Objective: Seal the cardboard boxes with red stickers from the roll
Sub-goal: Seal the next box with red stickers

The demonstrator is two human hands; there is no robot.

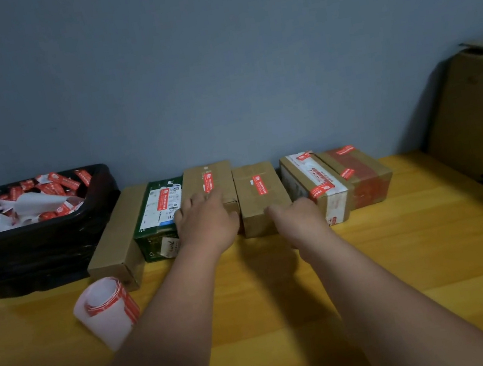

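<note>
Boxes — six small cartons in a row along the wall on the tabletop [403,252]: plain brown box [115,234], green box [157,218], tall box [211,181], middle box [260,199], taped box [313,184], reddish box [362,176]. All but the plain one show red stickers on top.

Roll [106,308] — white backing strip with red stickers, loosely wound, lying near and left of the left forearm, well short of both hands.

Left hand [204,217] — laid on the tall box's near end, fingers spread over its top and touching the green box beside it; grips nothing.

Right hand [299,214] — at the near corner between middle and taped boxes, thumb against the middle box; fingers hidden, grip cannot be told.

Both arms outstretched, bare.

Bin [36,234] — black-lined, far left of the hands, holding sticker scraps.
</note>
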